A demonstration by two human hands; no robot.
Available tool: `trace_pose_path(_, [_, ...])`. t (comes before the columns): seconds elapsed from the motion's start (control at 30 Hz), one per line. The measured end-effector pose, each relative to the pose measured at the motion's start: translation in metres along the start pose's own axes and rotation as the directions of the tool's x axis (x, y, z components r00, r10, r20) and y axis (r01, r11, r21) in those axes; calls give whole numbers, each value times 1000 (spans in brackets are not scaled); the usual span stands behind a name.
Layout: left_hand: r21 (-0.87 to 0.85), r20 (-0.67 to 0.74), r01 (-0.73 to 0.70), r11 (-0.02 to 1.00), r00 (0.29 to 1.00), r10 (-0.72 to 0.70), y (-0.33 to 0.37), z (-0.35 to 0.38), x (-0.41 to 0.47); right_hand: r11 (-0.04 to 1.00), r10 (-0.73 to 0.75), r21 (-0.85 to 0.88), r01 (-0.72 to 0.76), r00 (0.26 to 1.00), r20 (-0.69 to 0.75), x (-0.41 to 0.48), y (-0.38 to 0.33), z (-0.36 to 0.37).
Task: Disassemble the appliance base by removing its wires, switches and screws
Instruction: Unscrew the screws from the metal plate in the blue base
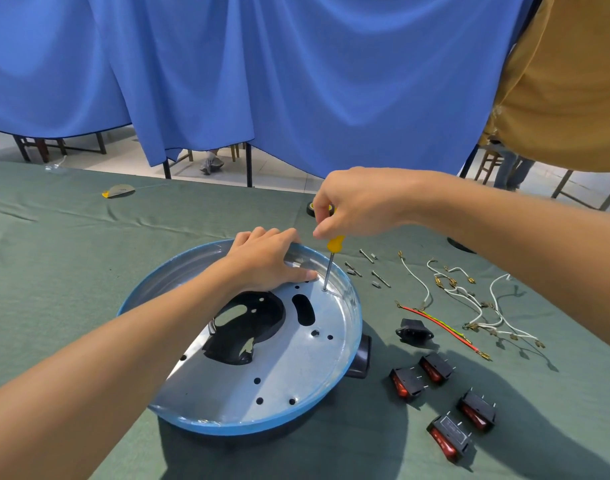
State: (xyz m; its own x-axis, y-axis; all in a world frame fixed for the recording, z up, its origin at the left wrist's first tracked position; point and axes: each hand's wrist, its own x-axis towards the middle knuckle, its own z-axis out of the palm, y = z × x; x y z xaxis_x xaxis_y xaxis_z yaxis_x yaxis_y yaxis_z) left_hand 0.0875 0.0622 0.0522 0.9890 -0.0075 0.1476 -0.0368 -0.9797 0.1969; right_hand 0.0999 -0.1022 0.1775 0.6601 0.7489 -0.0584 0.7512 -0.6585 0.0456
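Observation:
The round appliance base (283, 368), silver inside with a blue rim, lies tilted on the green cloth. My left hand (265, 259) grips its far rim, fingers curled over the edge. My right hand (359, 202) holds a yellow-handled screwdriver (332, 258) upright, its tip set in a hole near the base's right rim. To the right of the base lie several screws (369, 268), white wires (470, 299), a red-and-yellow wire (442, 327), a black socket (413, 332) and several black rocker switches with red buttons (445, 400).
The table is covered in green cloth (89, 265). A roll of black tape (314, 209) sits behind my right hand, and a small grey-yellow disc (118, 191) lies at the far left. Blue curtains hang behind the table. Another person in a mustard shirt (566, 81) stands at the upper right.

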Motion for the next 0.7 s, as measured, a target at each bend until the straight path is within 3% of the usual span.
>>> trace_pose_path(0.4, [10,19,3,1000,1000,-3,0,-2,0,969,-211,-116,220,974,86,-6,0,-12])
trace_pose_path(0.6, [1,14,3,1000,1000,-3,1,-2,-1,973,-36,-223,62,992,119,-3,6,-4])
trace_pose_path(0.7, [23,34,15,1000,999,-16,4,-3,-2,968,-54,-235,89,987,153,-5,4,-3])
